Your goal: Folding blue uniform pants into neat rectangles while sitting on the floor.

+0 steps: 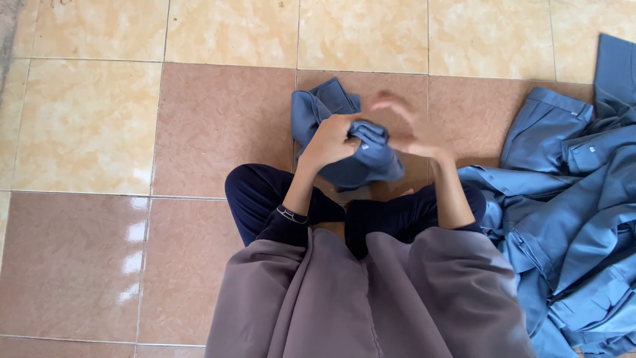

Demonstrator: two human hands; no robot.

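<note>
Basically, the tiled floor (93, 126) takes up most of the view, with a heap of blue-grey garments (563, 212) spread at the person's right, well apart from the hands but touching the right knee area. The person sits cross-legged, grey skirt (371, 298) over the lap. The bunched blue-grey garment (344, 142) is up off the floor in front of the knees, between both hands. The left hand (330, 140) has fingers closed around the wad from the left side. The right hand (411, 129) is motion-blurred; fingers look spread, touching or just beside the cloth, cannot tell if it grips. Risks, as a judgement: only one sure hold, so a loose end could slip and unroll the bundle; the fast right hand could miss the fold; a dropped piece could land in the heap and get mixed up.
</note>
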